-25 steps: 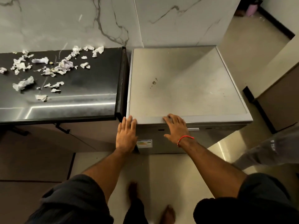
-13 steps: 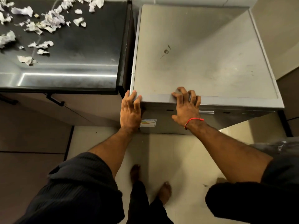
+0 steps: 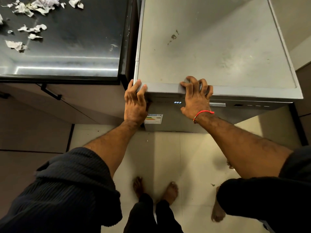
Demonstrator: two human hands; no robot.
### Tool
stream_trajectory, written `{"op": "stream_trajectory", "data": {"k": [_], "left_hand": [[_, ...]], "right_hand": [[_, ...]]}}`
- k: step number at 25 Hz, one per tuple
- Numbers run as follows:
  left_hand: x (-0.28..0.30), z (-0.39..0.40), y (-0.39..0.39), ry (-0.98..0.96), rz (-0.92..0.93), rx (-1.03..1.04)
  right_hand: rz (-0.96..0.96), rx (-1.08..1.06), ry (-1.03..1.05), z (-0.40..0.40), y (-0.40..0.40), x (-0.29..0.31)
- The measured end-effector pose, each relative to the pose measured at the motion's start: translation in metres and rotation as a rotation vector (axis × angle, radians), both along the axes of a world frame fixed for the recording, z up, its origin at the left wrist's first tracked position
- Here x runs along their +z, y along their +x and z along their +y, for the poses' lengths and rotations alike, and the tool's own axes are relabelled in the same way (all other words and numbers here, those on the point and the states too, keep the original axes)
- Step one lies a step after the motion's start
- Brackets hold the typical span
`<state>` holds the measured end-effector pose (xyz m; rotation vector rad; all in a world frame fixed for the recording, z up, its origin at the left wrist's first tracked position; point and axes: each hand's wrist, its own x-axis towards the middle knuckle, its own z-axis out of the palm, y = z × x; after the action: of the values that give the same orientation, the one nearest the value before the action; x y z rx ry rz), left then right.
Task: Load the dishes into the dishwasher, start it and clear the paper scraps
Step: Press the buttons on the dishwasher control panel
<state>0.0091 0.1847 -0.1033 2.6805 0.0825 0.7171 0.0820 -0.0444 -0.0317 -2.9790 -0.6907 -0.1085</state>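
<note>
I had both hands on the dishwasher (image 3: 210, 52), which filled the upper right of the frame with its door closed. Since a moment earlier the view had dropped closer and the display (image 3: 177, 102) on the front panel had lit up with digits, where it was dark before. I read that as the machine powered on, so I judged the loading done and the start step under way or just finished; the frame did not show which button was touched.

My left hand (image 3: 135, 101) curled over the front-left corner of the lid, fingers hooked on the top edge, thumb hidden down by the panel. My right hand (image 3: 196, 96) gripped the front lip near the middle, fingers bent over the edge, thumb spread below beside the display. Earlier those fingers had lain flatter.

The paper scraps (image 3: 32, 29) lay scattered at the upper left of the frame on the dark table (image 3: 75, 47), well apart from either hand, none cleared yet.

The table's right edge stood just beside the dishwasher's left side, with only a narrow dark gap between, and my left hand sat at that gap. The tiled floor (image 3: 168, 157) below was open, my bare feet near the bottom centre.
</note>
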Motion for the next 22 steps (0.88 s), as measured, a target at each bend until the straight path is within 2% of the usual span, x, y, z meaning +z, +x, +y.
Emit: {"op": "stream_trajectory", "data": {"k": [4, 14, 17, 22], "left_hand": [[-0.001, -0.006, 0.000, -0.024, 0.003, 0.001], [-0.011, -0.011, -0.001, -0.038, -0.125, 0.014], [-0.016, -0.011, -0.001, -0.033, -0.158, 0.005], [-0.024, -0.012, 0.003, -0.045, -0.232, 0.039]], "right_hand": [[-0.023, -0.023, 0.010, 0.002, -0.002, -0.003], [-0.108, -0.020, 0.133, -0.001, -0.004, -0.019], [-0.190, 0.041, 0.117, -0.009, -0.004, -0.033], [-0.373, 0.097, 0.234, -0.015, -0.004, -0.051]]}}
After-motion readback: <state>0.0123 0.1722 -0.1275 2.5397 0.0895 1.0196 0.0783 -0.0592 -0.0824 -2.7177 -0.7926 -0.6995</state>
